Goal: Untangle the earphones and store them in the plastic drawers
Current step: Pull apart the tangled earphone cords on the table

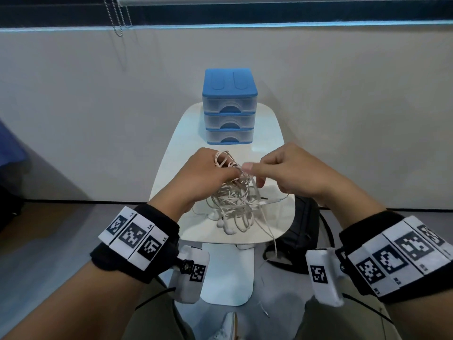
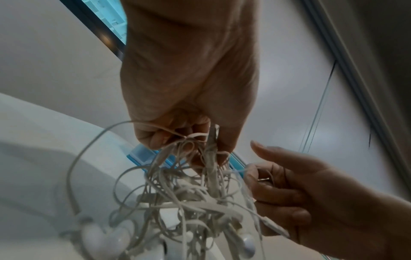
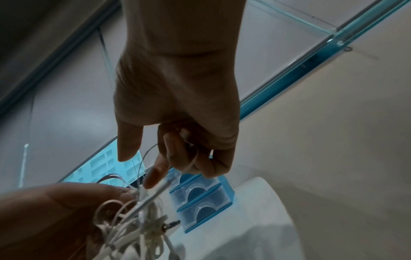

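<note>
A tangled bundle of white earphones (image 1: pixel 235 202) hangs over the small white table (image 1: pixel 274 224); its earbuds (image 1: pixel 226 227) touch the tabletop. My left hand (image 1: pixel 208 173) grips the top of the tangle, loops of cord wound round its fingers (image 2: pixel 177 133). Just to its right, my right hand (image 1: pixel 282 168) has its fingers curled round a single cord (image 3: pixel 191 161) from the same bundle. The earphones (image 2: pixel 189 202) dangle below both hands. The blue plastic drawer unit (image 1: pixel 229 106) stands at the table's far end with its three drawers closed.
A black bag (image 1: pixel 301 231) lies on the floor right of the table. One cord end (image 1: pixel 272 239) hangs past the table's near edge. A wall stands close behind the drawers, with blind cords (image 1: pixel 117 18) at upper left. My knees are below the table.
</note>
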`<state>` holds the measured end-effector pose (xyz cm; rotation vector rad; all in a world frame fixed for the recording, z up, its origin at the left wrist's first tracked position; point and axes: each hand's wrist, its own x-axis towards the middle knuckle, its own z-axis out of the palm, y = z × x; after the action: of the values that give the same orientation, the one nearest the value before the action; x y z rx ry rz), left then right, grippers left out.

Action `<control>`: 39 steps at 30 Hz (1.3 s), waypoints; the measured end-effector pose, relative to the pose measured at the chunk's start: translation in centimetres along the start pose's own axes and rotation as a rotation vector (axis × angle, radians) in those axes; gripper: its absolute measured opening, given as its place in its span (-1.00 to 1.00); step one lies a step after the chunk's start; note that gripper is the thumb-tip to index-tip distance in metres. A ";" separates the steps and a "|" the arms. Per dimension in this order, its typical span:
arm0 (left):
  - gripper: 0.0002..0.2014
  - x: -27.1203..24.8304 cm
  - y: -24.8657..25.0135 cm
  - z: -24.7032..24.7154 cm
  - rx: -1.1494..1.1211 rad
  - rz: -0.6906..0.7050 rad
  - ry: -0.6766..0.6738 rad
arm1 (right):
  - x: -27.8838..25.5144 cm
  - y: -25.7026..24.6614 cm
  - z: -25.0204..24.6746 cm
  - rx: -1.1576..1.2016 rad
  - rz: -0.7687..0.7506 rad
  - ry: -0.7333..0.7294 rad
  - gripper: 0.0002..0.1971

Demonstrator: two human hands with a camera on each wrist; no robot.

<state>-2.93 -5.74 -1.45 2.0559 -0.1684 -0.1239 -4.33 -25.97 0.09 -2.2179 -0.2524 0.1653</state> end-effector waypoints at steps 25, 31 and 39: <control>-0.86 1.2 -0.6 -0.6 -0.279 -0.156 0.008 | 1.3 0.4 1.4 0.334 -0.005 0.267 -0.75; -0.74 0.7 -0.1 -1.2 -0.310 -0.040 -0.199 | 1.8 -0.4 1.8 0.563 0.012 0.081 -0.72; -0.79 1.2 -0.6 -1.3 -0.320 -0.102 -0.146 | 2.2 0.4 1.8 0.298 -0.007 0.262 -0.84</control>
<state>-1.54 -4.56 -1.43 1.7358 -0.1243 -0.3432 -2.56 -24.29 -1.35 -1.9165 -0.0846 -0.0879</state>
